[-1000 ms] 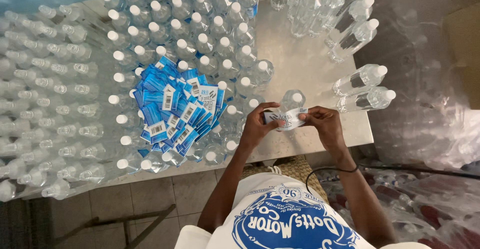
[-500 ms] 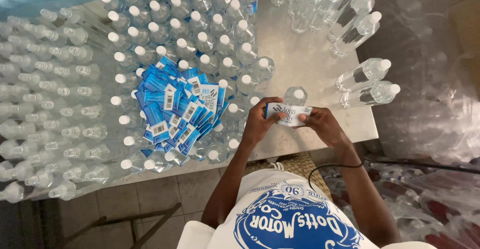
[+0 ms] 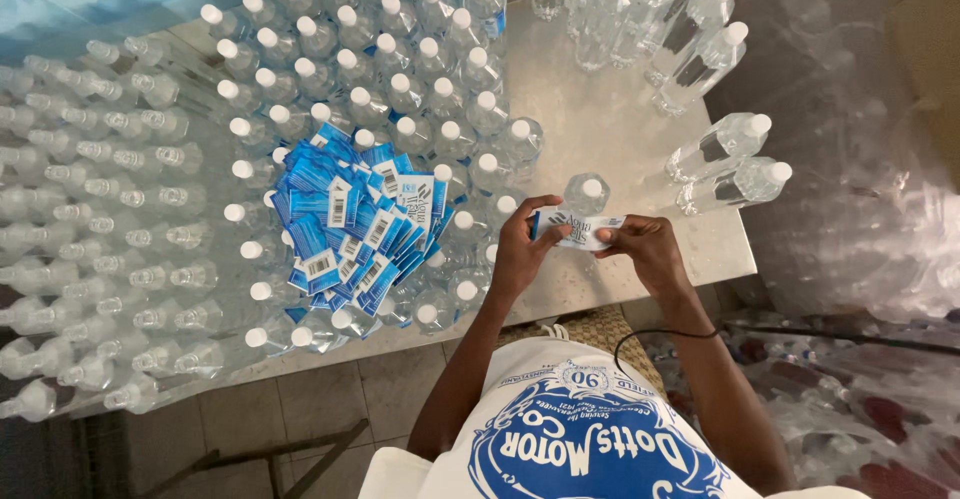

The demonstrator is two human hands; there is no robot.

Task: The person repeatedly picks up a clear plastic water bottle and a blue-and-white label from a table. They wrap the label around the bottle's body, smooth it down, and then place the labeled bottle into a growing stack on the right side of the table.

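Both of my hands hold one blue and white label strip [image 3: 575, 230] stretched between them, just above the table's front edge. My left hand [image 3: 523, 242] pinches its left end, my right hand [image 3: 645, 244] its right end. Directly behind the strip stands a clear plastic bottle [image 3: 586, 193] with a white cap. To the left, a heap of loose blue and white labels [image 3: 350, 224] lies on top of the capped bottles.
Several clear white-capped bottles [image 3: 380, 69] crowd the steel table [image 3: 600, 119] from the left to the middle. More bottles [image 3: 725, 149] lie tilted at the right. Clear plastic wrap [image 3: 870, 189] piles up beyond the table's right edge. Tiled floor shows below.
My hands have stayed at the same bottle, working the label strip between the fingers; the view has shifted slightly.
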